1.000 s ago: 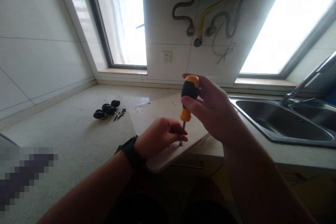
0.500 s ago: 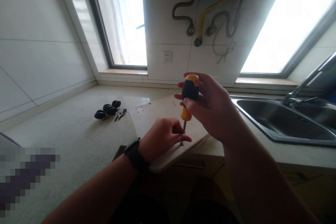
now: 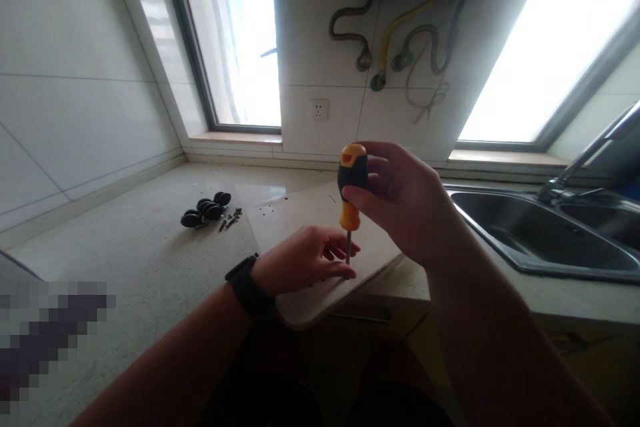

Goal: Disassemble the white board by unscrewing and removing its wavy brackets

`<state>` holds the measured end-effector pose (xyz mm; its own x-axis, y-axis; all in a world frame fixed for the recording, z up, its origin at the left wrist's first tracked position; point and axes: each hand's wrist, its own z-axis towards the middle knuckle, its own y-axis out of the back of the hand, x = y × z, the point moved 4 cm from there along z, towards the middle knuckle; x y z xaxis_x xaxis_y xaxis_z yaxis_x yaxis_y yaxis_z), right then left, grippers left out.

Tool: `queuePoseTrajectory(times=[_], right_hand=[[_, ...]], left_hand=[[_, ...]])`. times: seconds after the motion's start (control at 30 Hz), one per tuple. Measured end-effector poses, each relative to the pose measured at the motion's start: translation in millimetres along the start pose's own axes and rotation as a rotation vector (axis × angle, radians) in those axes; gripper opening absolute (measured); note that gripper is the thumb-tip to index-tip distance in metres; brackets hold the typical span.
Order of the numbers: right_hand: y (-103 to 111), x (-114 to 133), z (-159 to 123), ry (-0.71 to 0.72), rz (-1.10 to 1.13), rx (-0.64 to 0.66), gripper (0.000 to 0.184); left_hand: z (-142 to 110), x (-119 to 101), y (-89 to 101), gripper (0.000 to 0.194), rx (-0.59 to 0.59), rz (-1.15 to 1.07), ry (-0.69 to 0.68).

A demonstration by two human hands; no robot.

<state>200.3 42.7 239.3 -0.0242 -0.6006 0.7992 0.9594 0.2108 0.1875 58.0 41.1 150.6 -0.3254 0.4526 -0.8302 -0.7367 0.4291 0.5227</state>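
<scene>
The right hand [image 3: 405,203] grips the screwdriver [image 3: 353,179] upright at the board's [image 3: 377,240] near end, the left hand [image 3: 297,259] parted around its shaft [image 3: 349,243], probably for guidance.

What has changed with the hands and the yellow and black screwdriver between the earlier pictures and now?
The yellow and black screwdriver has tipped from a slight rightward lean to nearly upright, its top shifting left. The left hand has spread its thumb and fingers near the metal shaft. The right hand still holds the screwdriver. The flat pale board, the round black pieces and the small dark bits stayed put.
</scene>
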Motion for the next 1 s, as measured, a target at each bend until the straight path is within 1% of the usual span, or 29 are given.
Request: queuePoseTrajectory(times=[0.13, 0.23, 0.4, 0.47, 0.57, 0.63, 0.73, 0.83, 1.0], right_hand=[[1.1, -1.5, 0.1, 0.007, 0.057, 0.046, 0.045], [1.8, -3.5, 1.6, -0.008, 0.105, 0.055, 0.043], [2.7, -5.9, 3.8, -0.029, 0.176, 0.057, 0.036], [2.3, -5.8, 3.9, -0.013, 0.135, 0.054, 0.033], [1.4, -5.0, 3.5, 0.034, 0.048, 0.045, 0.037], [1.0, -4.3, 3.3, 0.06, 0.04, 0.051, 0.037], [1.8, -3.7, 3.4, 0.081, 0.064, 0.061, 0.032], [3.5, -5.7, 4.1, 0.057, 0.127, 0.057, 0.03], [5.3, -10.8, 5.3, -0.033, 0.234, 0.017, 0.037]], left_hand=[[-2.4, -5.1, 3.9, 0.029, 0.104, 0.206, -0.095], [-2.2, -6.2, 1.1, 0.025, 0.146, 0.268, -0.133], [-0.3, -4.5, -1.7, 0.015, 0.123, 0.224, -0.143], [0.3, -3.0, -2.2, 0.015, 0.125, 0.199, -0.155], [1.2, 0.6, -3.0, 0.017, 0.13, 0.175, -0.181], [1.8, 3.3, -3.8, 0.017, 0.13, 0.18, -0.198], [2.1, 6.2, -4.3, 0.016, 0.121, 0.2, -0.202], [1.3, 4.6, -4.0, 0.013, 0.116, 0.232, -0.192], [0.6, -2.2, -3.2, 0.01, 0.104, 0.28, -0.171]])
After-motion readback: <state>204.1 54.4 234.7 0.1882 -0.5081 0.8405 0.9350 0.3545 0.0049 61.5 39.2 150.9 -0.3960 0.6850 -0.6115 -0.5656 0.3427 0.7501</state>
